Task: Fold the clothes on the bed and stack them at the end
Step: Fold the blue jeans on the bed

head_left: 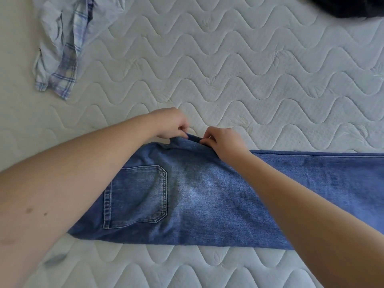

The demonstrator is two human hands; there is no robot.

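White quilted mattress (239, 65) with a wavy stitch pattern fills my view, and the blue jeans (207, 200) lie flat across the near part of it, folded lengthwise with a back pocket (137, 196) facing up and the legs running off to the right. At the jeans' far edge, my left hand (172, 123) and my right hand (222, 142) sit close together, each pinching the small point of denim that sticks out there, fingers curled on the cloth. Beyond the jeans to the far left lies a crumpled pale plaid shirt (64, 44); far right of them, a dark garment (349, 7) shows at the top edge.
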